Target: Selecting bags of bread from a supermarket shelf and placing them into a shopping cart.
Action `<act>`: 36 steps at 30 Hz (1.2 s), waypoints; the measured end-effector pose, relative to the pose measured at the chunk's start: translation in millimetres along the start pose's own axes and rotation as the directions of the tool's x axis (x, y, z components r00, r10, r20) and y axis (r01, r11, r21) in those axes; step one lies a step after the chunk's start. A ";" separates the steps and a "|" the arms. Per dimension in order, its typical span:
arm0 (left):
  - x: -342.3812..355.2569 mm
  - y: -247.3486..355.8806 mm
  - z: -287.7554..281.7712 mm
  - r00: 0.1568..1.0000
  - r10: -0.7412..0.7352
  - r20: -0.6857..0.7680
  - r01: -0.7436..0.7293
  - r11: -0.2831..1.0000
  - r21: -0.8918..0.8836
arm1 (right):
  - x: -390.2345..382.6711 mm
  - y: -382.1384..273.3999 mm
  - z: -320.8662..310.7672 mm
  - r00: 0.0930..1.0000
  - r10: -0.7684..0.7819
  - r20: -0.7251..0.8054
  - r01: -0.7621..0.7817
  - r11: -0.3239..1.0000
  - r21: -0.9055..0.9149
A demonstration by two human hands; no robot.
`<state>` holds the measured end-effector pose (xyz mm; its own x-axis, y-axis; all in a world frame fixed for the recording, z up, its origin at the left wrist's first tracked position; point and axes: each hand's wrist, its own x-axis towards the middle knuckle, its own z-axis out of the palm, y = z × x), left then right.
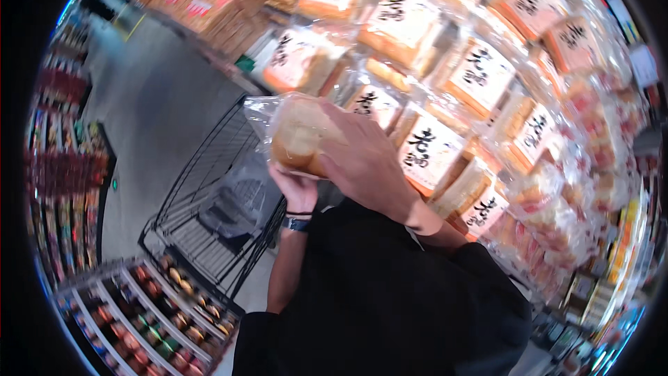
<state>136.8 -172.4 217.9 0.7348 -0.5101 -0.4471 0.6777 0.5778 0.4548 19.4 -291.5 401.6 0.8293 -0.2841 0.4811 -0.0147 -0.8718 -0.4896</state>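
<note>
A loaf of bread in a transparent bag (298, 134) is held in front of me, beside the bread display. My left hand (300, 193) supports it from below, with a dark band and a watch (296, 223) on that wrist. Over the loaf's right side lies my right hand (365, 157), its fingers against the wrapping and partly hidden. To the right, several similar bagged loaves with white labels, such as this packaged loaf (430, 150), lie in rows on the display.
A black wire shopping cart (184, 216) with a transparent plastic bag (240, 195) in it stands at my left. Stocked shelves (139, 313) line the lower left. Wicker-look display bins (209, 10) stand far ahead, next to grey floor (149, 97).
</note>
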 end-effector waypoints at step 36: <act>106.5 69.2 -287.7 0.939 0.309 0.149 -0.163 0.019 0.986 | 102.5 -99.1 472.1 0.785 -0.262 0.561 0.125 0.955 0.271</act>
<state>254.3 -3.4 -19.9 0.9035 -0.3957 -0.1643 -0.0812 -0.5347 0.8412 369.6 -45.9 156.1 0.9684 0.2293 0.0981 0.2411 -0.7598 -0.6037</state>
